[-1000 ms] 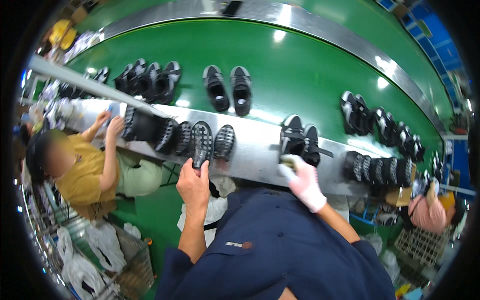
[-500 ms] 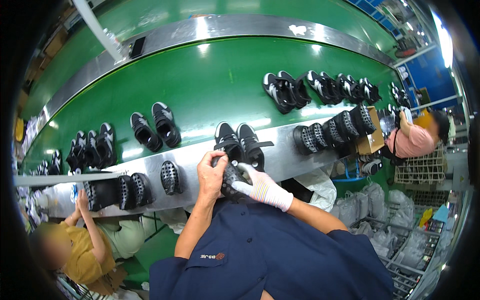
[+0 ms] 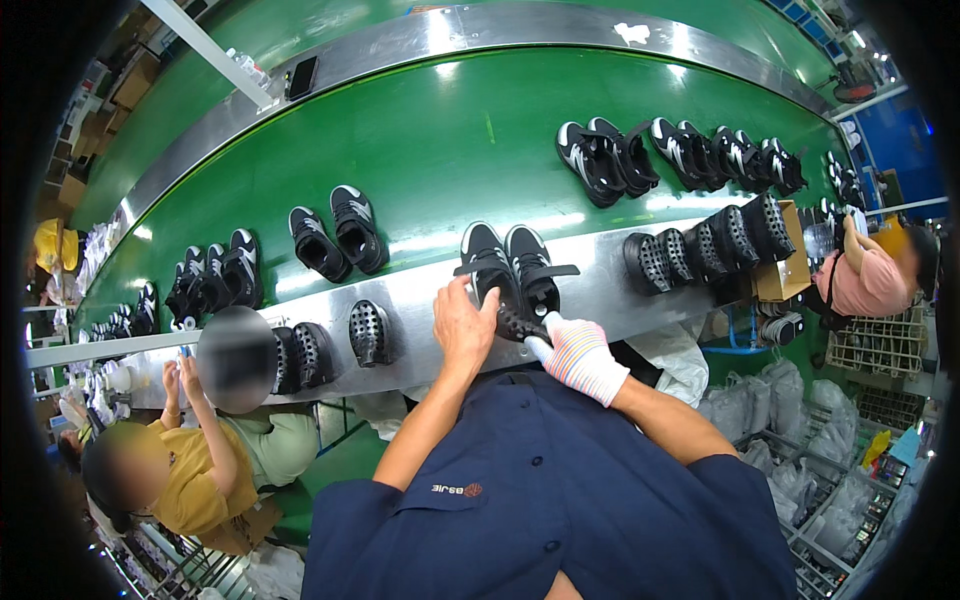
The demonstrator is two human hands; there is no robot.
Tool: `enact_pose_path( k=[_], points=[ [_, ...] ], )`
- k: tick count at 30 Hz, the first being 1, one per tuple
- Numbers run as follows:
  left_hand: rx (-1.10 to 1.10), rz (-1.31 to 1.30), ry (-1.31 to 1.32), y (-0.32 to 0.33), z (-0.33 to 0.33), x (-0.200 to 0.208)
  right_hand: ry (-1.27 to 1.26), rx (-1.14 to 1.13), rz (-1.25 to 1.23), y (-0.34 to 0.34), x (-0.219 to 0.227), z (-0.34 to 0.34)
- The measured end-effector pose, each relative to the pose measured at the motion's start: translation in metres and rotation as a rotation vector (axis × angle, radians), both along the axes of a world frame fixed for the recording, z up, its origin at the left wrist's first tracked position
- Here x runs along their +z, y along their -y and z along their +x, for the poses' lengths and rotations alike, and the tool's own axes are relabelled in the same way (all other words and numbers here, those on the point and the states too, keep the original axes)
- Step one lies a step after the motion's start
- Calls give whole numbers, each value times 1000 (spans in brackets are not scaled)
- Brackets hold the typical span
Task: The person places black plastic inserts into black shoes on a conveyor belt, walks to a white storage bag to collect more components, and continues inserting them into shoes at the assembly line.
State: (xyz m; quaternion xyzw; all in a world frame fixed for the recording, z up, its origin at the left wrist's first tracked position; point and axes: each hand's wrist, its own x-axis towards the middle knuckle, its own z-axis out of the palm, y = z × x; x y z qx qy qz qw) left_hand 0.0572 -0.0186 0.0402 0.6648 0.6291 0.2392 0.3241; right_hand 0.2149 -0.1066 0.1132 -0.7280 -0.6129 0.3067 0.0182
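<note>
A black, studded, insole-shaped piece [image 3: 517,322] is between my hands, its far end at the opening of the left shoe. My bare left hand [image 3: 464,325] is closed at its left side, thumb on top. My right hand [image 3: 580,360], in a white glove with coloured stripes, pinches its near end. Just beyond stand two black sneakers with white toes, a left shoe [image 3: 484,246] and a right shoe [image 3: 530,262], toes pointing away. The right shoe's strap sticks out sideways. How deep the piece sits in the shoe cannot be made out.
Another studded piece [image 3: 370,335] lies on the metal ledge [image 3: 425,335]; several more [image 3: 705,248] stand to the right by a cardboard box [image 3: 782,275]. Sneaker pairs line the green belt [image 3: 440,130]. A person in yellow [image 3: 190,470] sits left; a person in pink [image 3: 850,280] is right.
The studded piece has moved from near my body to the left shoe's opening, both hands moving with it. The whole view has shifted slightly.
</note>
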Motion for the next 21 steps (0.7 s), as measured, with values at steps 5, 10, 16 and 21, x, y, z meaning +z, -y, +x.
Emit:
enact_pose_path(
  k=[5,10,16,21],
  points=[
    [-515,395,-134,-32,-7,-41,107,26,-40,-31,-2,-11],
    [-596,250,-73,-44,5,-30,112,66,195,-45,-77,-36],
    [-607,74,-34,-49,-12,-33,153,170,232,-44,-104,-44],
    [-647,24,-66,-63,-18,-30,112,116,304,-51,-108,-38]
  ],
)
